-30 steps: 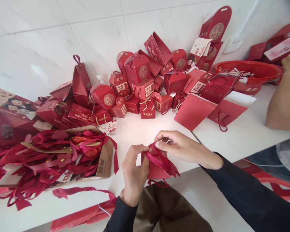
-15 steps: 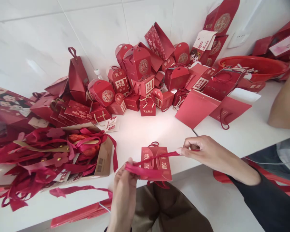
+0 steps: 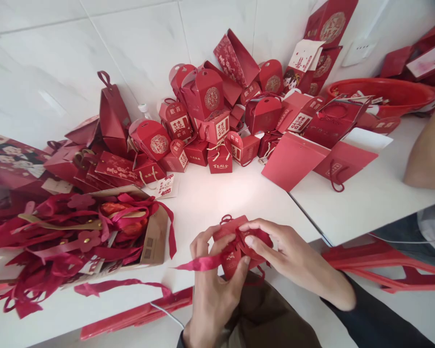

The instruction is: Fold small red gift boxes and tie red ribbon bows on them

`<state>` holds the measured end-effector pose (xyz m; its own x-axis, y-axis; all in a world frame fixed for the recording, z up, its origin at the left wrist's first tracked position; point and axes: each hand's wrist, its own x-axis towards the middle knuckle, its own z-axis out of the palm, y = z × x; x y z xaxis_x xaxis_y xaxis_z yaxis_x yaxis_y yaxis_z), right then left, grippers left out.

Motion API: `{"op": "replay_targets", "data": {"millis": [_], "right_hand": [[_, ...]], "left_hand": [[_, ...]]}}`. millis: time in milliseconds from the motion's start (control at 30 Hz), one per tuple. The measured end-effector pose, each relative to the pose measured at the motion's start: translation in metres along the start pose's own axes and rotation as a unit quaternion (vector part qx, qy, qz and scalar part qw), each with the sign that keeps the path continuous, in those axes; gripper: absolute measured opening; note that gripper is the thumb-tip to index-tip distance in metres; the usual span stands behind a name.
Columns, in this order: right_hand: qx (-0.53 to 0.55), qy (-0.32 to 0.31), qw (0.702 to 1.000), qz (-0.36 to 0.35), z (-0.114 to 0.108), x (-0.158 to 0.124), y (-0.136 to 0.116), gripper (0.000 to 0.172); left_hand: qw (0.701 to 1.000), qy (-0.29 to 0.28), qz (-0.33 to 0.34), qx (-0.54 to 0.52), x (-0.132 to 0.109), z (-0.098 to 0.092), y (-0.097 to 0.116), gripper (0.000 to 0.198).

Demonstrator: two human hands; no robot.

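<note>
A small red gift box point(image 3: 230, 261) with gold characters and a cord loop at its far end lies at the table's near edge, turned slightly. Across its top a dark pink ribbon point(image 3: 203, 264) is gathered, one tail sticking out to the left. My left hand point(image 3: 215, 275) is closed on the ribbon over the box, its thumb against the near side. From the right, my right hand point(image 3: 282, 244) pinches the ribbon at the box's middle, fingertips close to the left ones. The fingers partly hide the crossing of the ribbon.
A cardboard box point(image 3: 155, 237) heaped with ribbons stands at left, a loose ribbon point(image 3: 125, 285) in front. Red gift boxes point(image 3: 205, 96) pile along the wall. Open red bags point(image 3: 297, 162) and a red basin point(image 3: 384, 94) are at right, near another person's arm point(image 3: 427, 150).
My hands have come together over the box from either side, drawing the stretched ribbon in to its middle. The box has tilted round a little.
</note>
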<state>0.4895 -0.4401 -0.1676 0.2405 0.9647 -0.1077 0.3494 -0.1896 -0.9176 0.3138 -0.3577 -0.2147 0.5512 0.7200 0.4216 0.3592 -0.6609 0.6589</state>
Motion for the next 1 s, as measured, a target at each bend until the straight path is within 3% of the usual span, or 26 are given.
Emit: {"op": "replay_targets", "data": {"millis": [233, 300, 533, 667, 767, 867, 1000], "right_hand": [[-0.014, 0.042, 0.999, 0.015, -0.004, -0.002, 0.010, 0.031], [-0.026, 0.045, 0.999, 0.011, -0.008, -0.004, 0.011, 0.028], [-0.104, 0.088, 0.991, -0.018, -0.014, -0.004, 0.026, 0.023], [-0.216, 0.168, 0.955, -0.110, -0.016, 0.001, 0.038, 0.020], [-0.263, 0.171, 0.941, -0.128, -0.017, 0.004, 0.035, 0.021], [-0.239, 0.149, 0.952, -0.117, -0.017, 0.005, 0.021, 0.021], [-0.211, 0.159, 0.944, -0.198, -0.015, 0.007, -0.002, 0.017]], "left_hand": [[0.998, 0.032, -0.023, -0.056, -0.006, 0.006, -0.005, 0.019], [0.994, 0.048, -0.044, -0.090, -0.009, 0.008, -0.004, 0.025], [0.975, 0.106, -0.154, -0.124, -0.013, 0.009, -0.004, 0.032], [0.926, 0.104, -0.287, -0.222, -0.005, -0.008, 0.001, 0.034], [0.893, 0.071, -0.307, -0.320, 0.013, -0.020, 0.007, 0.039], [0.928, -0.013, -0.250, -0.274, 0.035, -0.026, 0.014, 0.044], [0.959, -0.082, -0.203, -0.182, 0.057, -0.030, 0.024, 0.047]]}}
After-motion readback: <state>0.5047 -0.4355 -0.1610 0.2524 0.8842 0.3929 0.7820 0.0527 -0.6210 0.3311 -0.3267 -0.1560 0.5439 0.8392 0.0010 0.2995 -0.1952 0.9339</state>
